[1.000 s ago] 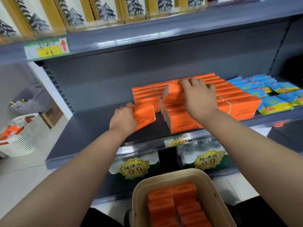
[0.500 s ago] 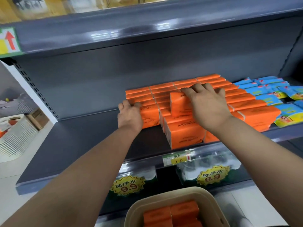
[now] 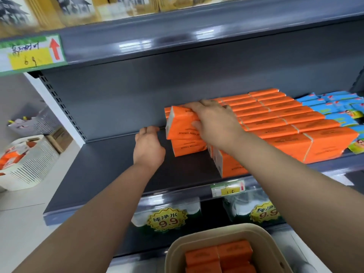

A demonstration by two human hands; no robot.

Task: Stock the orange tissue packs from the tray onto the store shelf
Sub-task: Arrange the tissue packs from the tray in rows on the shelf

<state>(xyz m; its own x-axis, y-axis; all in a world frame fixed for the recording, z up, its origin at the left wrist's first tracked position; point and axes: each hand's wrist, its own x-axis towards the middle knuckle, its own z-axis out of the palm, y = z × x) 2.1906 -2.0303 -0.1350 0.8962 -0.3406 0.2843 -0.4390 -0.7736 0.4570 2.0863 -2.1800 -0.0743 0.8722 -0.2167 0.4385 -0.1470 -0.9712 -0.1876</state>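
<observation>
Rows of orange tissue packs (image 3: 275,119) fill the right part of the grey shelf (image 3: 118,174). My right hand (image 3: 214,123) grips one orange pack (image 3: 177,125), tilted, on top of another pack (image 3: 187,147) at the left end of the rows. My left hand (image 3: 148,146) is just left of that lower pack, low over the shelf, fingers loosely curled and holding nothing. A beige tray (image 3: 216,231) below holds more orange packs (image 3: 218,255).
Blue packs (image 3: 338,109) lie right of the orange rows. The shelf's left half is bare. A white basket (image 3: 29,164) stands on the floor at left. Bottled water with 9.9 tags (image 3: 167,219) fills the shelf below. An upper shelf edge (image 3: 177,42) overhangs.
My left hand has let go of its pack, which now sits at the left end of the rows. My right hand has carried its pack leftward onto it.
</observation>
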